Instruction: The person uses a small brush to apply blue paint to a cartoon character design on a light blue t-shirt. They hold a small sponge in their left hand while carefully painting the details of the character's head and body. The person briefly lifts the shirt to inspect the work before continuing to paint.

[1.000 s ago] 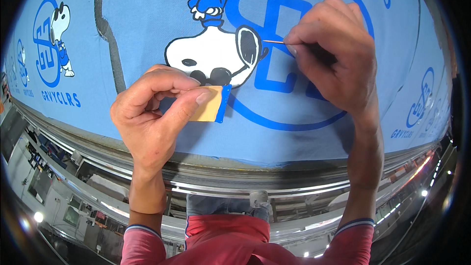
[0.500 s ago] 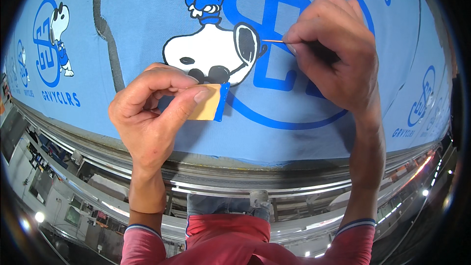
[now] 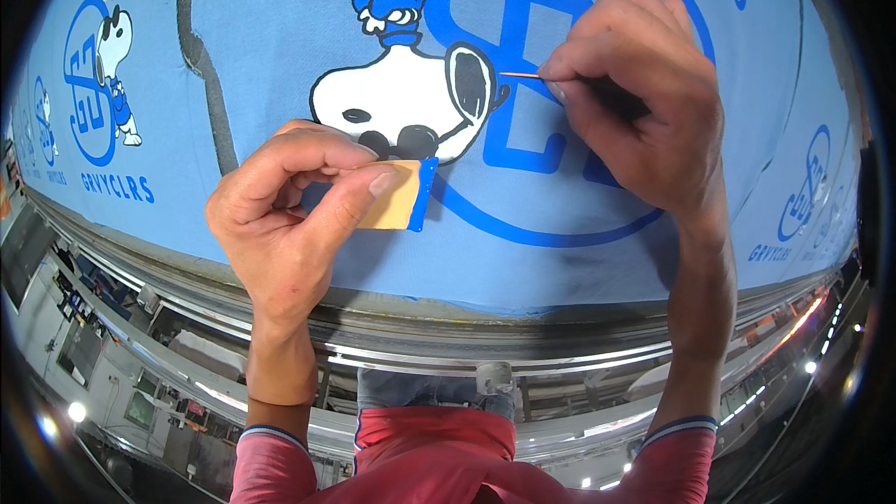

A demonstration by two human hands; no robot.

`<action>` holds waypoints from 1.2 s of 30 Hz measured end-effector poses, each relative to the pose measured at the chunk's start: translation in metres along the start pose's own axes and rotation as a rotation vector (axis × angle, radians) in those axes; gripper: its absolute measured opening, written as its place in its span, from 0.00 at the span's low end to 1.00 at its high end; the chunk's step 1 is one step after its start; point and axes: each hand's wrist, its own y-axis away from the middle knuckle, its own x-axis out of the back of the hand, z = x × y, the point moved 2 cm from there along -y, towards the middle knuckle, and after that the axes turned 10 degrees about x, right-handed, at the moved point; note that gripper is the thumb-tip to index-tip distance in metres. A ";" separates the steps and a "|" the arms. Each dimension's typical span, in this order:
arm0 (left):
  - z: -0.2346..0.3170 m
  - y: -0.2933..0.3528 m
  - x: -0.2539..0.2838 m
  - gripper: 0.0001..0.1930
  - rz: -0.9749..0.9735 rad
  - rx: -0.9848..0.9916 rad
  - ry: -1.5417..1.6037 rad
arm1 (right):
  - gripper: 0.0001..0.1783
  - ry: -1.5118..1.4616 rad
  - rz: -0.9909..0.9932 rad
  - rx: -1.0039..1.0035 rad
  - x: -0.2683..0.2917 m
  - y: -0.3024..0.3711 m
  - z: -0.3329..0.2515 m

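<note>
My left hand (image 3: pixel 285 210) pinches a small tan card (image 3: pixel 394 196) between thumb and fingers. Wet-looking blue paint (image 3: pixel 424 194) coats the card's right edge. In my right hand (image 3: pixel 644 98) a thin orange-brown pointed stick, like a toothpick (image 3: pixel 519 76), is gripped between thumb and forefinger. Its tip points left, close to the black ear of a printed white cartoon dog (image 3: pixel 392 93); whether it touches the cloth I cannot tell. Beneath both hands lies light blue fabric (image 3: pixel 448 271) with a large darker blue round emblem (image 3: pixel 560 235), partly covered by my right hand.
More dog-and-emblem prints appear on the fabric at the left (image 3: pixel 112 84) and right (image 3: pixel 805 191). A dark grey strip (image 3: pixel 213 103) runs between panels. Along the table's near edge is a metal rail (image 3: pixel 579 361), close to my body. Lights and equipment stand beyond it.
The toothpick's tip has shifted very slightly upward with my right hand. My left hand and the card are almost still.
</note>
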 end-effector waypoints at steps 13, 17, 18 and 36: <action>0.001 0.000 -0.001 0.07 -0.002 -0.003 0.002 | 0.08 0.006 0.000 0.012 -0.001 0.001 0.001; 0.000 0.000 -0.001 0.07 -0.010 -0.009 0.002 | 0.08 -0.003 -0.004 0.015 0.000 0.001 0.000; 0.000 0.000 -0.001 0.07 -0.013 -0.013 0.004 | 0.08 -0.004 -0.005 0.015 0.000 0.001 0.000; 0.003 0.001 0.000 0.07 -0.047 0.033 0.017 | 0.12 -0.097 0.311 -0.135 -0.038 0.027 -0.060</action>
